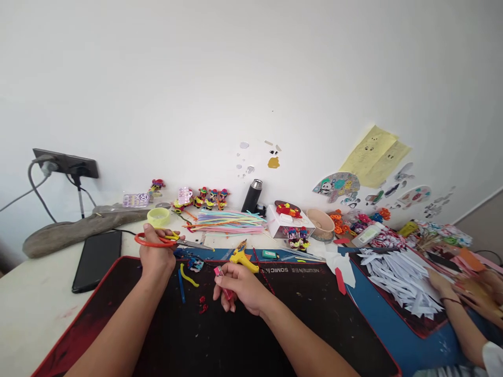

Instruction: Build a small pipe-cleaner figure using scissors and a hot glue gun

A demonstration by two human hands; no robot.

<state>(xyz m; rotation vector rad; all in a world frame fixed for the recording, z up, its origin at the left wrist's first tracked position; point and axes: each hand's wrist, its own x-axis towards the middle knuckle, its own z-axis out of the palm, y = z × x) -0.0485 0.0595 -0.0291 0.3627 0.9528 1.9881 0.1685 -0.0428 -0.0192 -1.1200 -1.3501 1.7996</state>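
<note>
My left hand (157,256) is closed around a pair of scissors (151,242) with orange and yellow handles, the blades pointing right over the back of the black mat (165,335). In my right hand (245,285), a small pink-red piece (219,271) is pinched between the fingers; its exact kind is unclear. Right behind that hand lies a yellow glue gun (244,260). Between my hands on the mat are a blue strip (181,287), a curved yellow strip (189,276) and small red bits (203,305).
Pastel pipe cleaners (230,222), small colourful figures (212,198), a black flask (252,196) and a white box (288,222) stand along the wall. A phone (97,261) lies left. At right, a co-worker's hands (442,285) are near white paper strips (401,277).
</note>
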